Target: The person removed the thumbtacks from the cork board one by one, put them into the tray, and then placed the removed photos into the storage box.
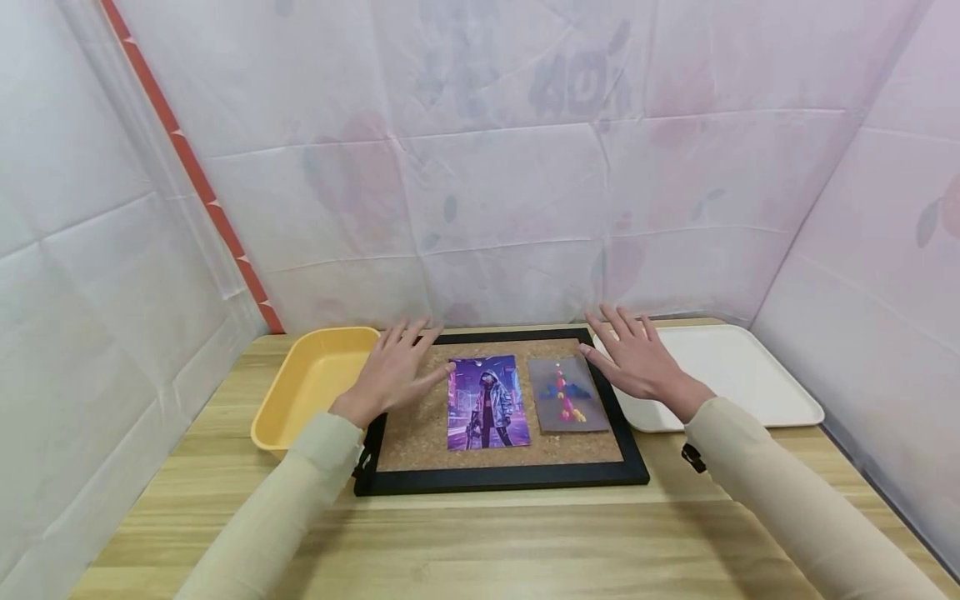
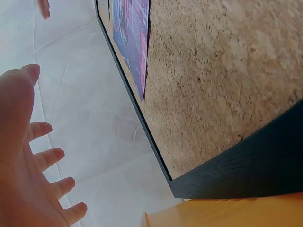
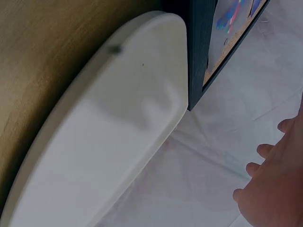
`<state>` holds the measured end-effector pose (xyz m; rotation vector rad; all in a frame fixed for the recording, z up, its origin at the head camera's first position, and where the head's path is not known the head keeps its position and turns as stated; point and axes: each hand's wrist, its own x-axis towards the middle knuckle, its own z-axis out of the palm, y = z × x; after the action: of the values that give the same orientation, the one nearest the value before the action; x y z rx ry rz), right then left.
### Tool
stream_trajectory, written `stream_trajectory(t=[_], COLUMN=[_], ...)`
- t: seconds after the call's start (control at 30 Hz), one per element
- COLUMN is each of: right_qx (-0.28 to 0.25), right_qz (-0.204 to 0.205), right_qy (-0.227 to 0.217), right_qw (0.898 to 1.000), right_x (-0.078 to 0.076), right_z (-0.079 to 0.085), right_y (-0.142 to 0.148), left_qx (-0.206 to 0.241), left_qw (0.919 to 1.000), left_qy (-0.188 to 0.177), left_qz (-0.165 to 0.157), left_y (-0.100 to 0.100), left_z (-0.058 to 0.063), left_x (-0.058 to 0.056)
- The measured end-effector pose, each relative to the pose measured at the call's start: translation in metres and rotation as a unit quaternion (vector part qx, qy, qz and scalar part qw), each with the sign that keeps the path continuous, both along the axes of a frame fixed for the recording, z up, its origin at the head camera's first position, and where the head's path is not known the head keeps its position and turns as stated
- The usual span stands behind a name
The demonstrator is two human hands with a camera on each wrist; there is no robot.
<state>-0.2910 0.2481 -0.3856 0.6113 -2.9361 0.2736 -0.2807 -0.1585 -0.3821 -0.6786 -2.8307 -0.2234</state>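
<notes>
A cork board (image 1: 420, 433) in a black frame lies on the table. On its cork is a purple picture card (image 1: 489, 403) of a hooded figure. To the right of that card lies a clear plastic bag (image 1: 567, 395) with pink, blue and yellow pieces. My left hand (image 1: 397, 371) hovers over the frame's left side, fingers spread, holding nothing. Over the right side of the frame, my right hand (image 1: 633, 354) is likewise spread with nothing in it. Both wrist views show the fingers apart and extended.
Left of the board stands a yellow tray (image 1: 273, 408), partly behind my left hand. A white tray (image 1: 738, 375) sits to the right, beside the frame. Pale sheeting (image 1: 510, 208) hangs behind and along both sides of the wooden table (image 1: 480, 542).
</notes>
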Motion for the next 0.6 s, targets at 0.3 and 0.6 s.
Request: stream_trajectory(t=[0.3,0.6], right_qx=[-0.017,-0.029], right_qz=[0.003,0.012], right_qy=[-0.009,-0.008], right_qw=[1.0,0.999], right_x=[-0.002,-0.002], right_z=[-0.006,-0.011], right_y=[0.001,-0.003], left_qx=[0.015,0.04], left_qw=[0.9997,0.9983], left_qy=[-0.021,-0.042], left_qz=[0.004,-0.006], left_y=[0.003,0.014], left_z=[-0.005,-0.012], left_x=[0.0,0.003])
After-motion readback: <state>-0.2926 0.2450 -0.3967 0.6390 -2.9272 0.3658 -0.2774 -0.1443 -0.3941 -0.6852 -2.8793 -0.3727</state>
